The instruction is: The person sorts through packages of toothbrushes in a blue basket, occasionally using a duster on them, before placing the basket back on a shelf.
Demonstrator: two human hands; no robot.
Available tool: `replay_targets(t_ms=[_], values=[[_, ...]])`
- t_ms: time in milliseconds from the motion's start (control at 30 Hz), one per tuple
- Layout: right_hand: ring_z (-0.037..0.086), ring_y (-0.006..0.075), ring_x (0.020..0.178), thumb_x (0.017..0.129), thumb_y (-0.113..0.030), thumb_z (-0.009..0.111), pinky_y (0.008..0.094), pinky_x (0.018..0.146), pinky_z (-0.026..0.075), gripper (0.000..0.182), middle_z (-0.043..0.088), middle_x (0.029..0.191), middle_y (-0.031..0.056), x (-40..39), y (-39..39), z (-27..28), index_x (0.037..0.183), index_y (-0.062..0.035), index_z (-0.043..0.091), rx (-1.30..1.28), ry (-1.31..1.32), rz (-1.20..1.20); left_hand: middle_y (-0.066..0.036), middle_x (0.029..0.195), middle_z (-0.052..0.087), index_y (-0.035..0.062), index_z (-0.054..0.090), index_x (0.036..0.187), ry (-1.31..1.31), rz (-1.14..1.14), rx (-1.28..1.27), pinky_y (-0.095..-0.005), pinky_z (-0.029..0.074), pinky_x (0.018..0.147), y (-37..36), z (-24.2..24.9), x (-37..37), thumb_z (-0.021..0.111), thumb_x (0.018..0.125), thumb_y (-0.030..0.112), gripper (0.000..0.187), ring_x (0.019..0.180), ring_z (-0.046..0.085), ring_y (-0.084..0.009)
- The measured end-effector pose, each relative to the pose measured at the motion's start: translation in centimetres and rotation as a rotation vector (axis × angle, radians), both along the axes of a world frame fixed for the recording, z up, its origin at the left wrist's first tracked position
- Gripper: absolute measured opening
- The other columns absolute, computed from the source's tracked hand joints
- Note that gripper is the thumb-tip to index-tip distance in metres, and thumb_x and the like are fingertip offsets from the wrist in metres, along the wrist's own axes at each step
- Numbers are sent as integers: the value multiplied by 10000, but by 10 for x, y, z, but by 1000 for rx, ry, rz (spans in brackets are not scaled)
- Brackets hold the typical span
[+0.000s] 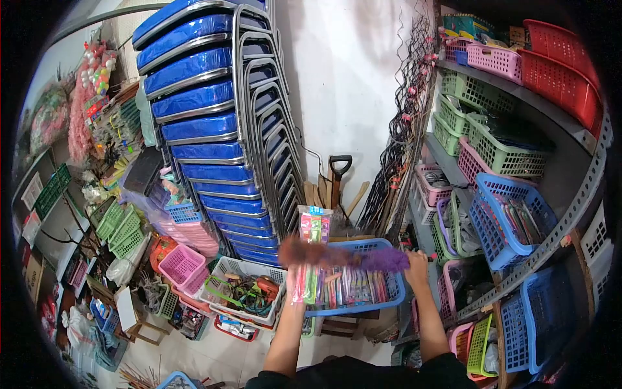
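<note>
A fluffy duster (343, 257), brown at one end and purple at the other, lies nearly level across the view. My right hand (416, 266) is closed around its purple end. The brown end passes in front of my left hand (295, 275), hiding most of the fingers. That hand appears to grip a tall clear packet (313, 223) with pink and green contents and a blue top; their kind is too small to make out. Just beyond and below the duster is a blue basket (396, 299), holding several slim coloured packets (353, 288) stood in a row.
Tall stacked blue chairs (202, 126) rise at the left. A white crate (223, 312) of tangled tools and a pink basket (183, 267) stand on the floor. Metal shelves (414, 188) at the right hold several plastic baskets, one blue (502, 240). A shovel handle (339, 167) leans by the wall.
</note>
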State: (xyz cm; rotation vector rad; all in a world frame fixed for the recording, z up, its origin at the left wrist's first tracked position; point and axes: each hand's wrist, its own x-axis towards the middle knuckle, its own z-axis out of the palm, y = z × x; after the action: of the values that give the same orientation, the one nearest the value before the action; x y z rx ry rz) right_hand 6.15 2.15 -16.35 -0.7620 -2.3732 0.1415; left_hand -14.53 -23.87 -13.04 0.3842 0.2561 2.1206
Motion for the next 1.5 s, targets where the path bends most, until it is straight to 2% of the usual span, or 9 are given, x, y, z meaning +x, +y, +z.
replay_targets(t_ms=[67,300,500,700,900,1133,1233,1300,1500], values=[[528,352,866,758,-153,562,435,765,382,209,615,847,166,-5,-4,2,911,-40,649,-46,29,-41,-91,1389,414,115,379,1371,-163,-61,-39,-761,185,954,2,-7,-1,510,825,366,615,1360,268,-327],[522,357,879,763,-157,566,443,769,381,207,608,863,166,3,1,-12,913,-41,650,104,-85,215,-95,1388,416,106,377,1371,-146,-105,22,-757,187,960,-15,-39,-13,503,829,362,612,1346,290,-323],[514,370,884,770,-174,572,461,810,378,185,605,857,175,-14,-15,3,869,-38,650,-149,47,-106,-100,1387,417,97,374,1371,-139,-155,65,-752,189,965,7,-40,-20,495,833,358,610,1333,312,-319],[521,387,861,776,-170,566,474,788,374,190,611,838,182,-3,-6,-7,891,-43,650,117,-3,175,-104,1386,419,88,372,1371,-133,-200,124,-748,191,970,-11,-70,-29,488,838,354,607,1319,334,-315],[517,374,887,767,-180,580,458,783,380,190,610,867,163,-15,-14,11,874,-42,655,-142,62,-89,-108,1385,420,79,370,1372,-126,-251,178,-743,194,976,16,-71,-34,481,842,350,605,1306,357,-312],[525,360,935,731,-189,619,446,826,380,214,613,899,152,-5,-7,-26,880,-42,662,117,-58,149,-113,1384,422,69,368,1372,-120,-311,240,-738,196,982,8,-97,-50,472,847,345,603,1290,382,-307],[547,384,934,741,-175,632,472,898,404,258,613,929,195,-16,-14,-49,959,-39,655,-36,-118,9,-132,1363,427,95,344,1394,-216,9,-59,-763,216,950,-1,-100,-42,511,818,360,656,1262,398,-339],[579,438,856,731,-139,612,499,796,460,280,625,877,228,-28,-25,-59,978,-9,640,-493,-69,-116,-142,1366,424,89,343,1394,-191,6,-84,-750,220,959,-7,-97,-33,492,828,355,642,1262,400,-338],[586,468,847,752,-94,516,503,759,478,313,607,882,317,-63,-83,-73,985,102,586,-566,-202,-123,-191,1382,408,56,336,1393,-54,-27,-192,-689,240,1005,-11,-83,-10,394,882,329,582,1263,409,-334]])
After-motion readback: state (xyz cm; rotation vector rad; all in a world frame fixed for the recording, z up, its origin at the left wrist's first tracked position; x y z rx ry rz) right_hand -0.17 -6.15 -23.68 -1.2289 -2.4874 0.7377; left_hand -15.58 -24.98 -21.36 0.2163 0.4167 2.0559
